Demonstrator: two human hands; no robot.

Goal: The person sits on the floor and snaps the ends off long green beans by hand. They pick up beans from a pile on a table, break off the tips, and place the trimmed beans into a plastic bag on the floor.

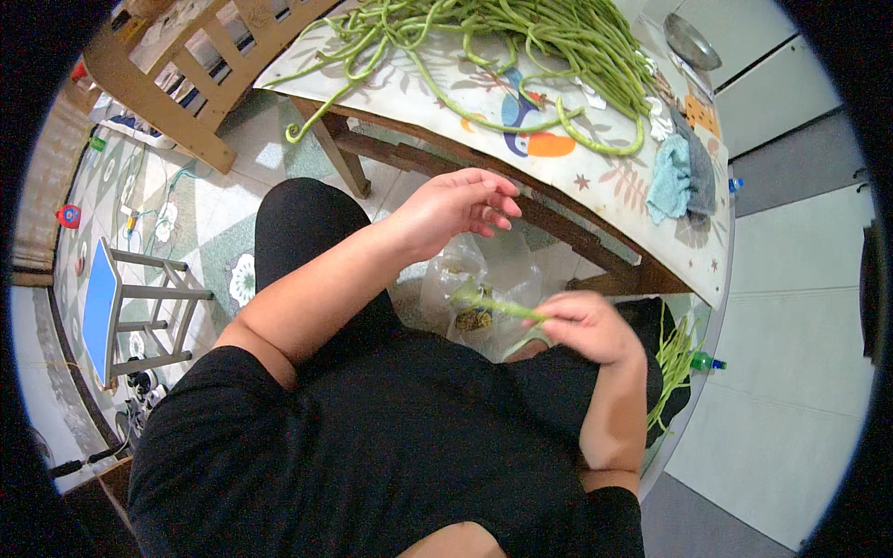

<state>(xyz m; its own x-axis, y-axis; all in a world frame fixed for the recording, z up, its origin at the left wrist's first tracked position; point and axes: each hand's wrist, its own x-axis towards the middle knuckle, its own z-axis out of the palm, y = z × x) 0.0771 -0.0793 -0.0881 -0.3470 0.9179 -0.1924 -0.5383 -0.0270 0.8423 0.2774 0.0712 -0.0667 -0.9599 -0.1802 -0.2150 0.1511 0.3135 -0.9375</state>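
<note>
My right hand (595, 325) is closed around one end of some green long beans (502, 305), which point left across my lap and are slightly blurred. Near the table's front edge, my left hand (463, 210) hangs in the air with its fingers loosely curled and apart, and nothing shows in it. Below both hands, a clear plastic bag (437, 296) with scraps inside sits on the floor between my knees. A large heap of long beans (549, 42) covers the far part of the table, some trailing toward its front edge.
The table (409, 98) has a patterned cover. On its right lie a light blue cloth (670, 181) and a metal bowl (692, 42). More long beans (672, 367) are beside my right leg, near a green bottle (707, 361). A blue-topped stool (100, 312) and wooden bench (177, 102) stand left.
</note>
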